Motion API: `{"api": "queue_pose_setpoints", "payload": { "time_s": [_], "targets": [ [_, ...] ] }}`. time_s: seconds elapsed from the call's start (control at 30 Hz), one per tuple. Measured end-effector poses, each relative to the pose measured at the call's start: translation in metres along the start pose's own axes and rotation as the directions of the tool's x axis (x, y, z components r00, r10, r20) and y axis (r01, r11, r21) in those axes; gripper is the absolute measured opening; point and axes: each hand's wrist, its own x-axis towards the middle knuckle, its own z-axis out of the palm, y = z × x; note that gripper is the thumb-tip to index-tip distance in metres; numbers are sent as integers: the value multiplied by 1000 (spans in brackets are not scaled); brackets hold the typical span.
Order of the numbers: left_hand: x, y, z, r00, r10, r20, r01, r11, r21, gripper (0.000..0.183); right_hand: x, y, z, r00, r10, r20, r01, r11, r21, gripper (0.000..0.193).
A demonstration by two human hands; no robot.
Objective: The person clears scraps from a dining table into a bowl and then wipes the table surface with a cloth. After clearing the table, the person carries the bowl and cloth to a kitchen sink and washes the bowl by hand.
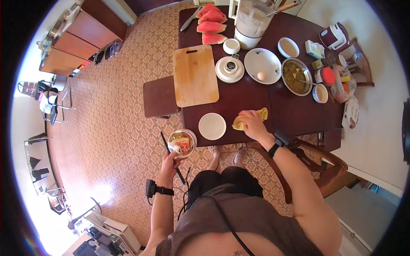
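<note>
My left hand [169, 163] grips the rim of a small round bowl [195, 143] beyond the table's near edge. Inside lie food scraps [183, 144], with reddish, pale and yellowish pieces among them. A long thin black stick-like thing [180, 175] passes by that hand; whether the fingers also hold it is unclear. On the dark table my right hand [253, 123] presses down on a crumpled yellow cloth [262, 113], fingers curled over it. Between the two hands sits a white plate [212, 126], near the table edge.
A wooden cutting board [196, 77] overhangs the table's left side above a brown stool [159, 97]. Watermelon slices [212, 27], a knife [191, 19], a blender [252, 21] and a white bowl with an egg [261, 76] stand farther back. A wooden chair [337, 170] is at my right.
</note>
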Motion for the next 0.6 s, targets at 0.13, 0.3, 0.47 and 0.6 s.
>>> {"api": "queue_pose_setpoints", "payload": {
  "time_s": [0.13, 0.3, 0.47, 0.6],
  "targets": [
    [5, 5, -1, 999, -19, 36, 19, 1000, -12, 38, -3, -14, -17, 1000, 11, 16, -10, 993, -114, 28],
    [9, 10, -8, 999, -28, 35, 27, 1000, 11, 39, 35, -56, -8, 997, 31, -72, -27, 998, 48, 33],
    [7, 18, -1, 996, -6, 93, 2, 999, 45, 35, 41, -64, 32, 821, 412, 395, -570, 556, 605, 40],
    [7, 18, -6, 995, 4, 99, -10, 998, 60, 34, 23, -68, 47, 864, 416, 285, -485, 530, 696, 42]
  ]
}}
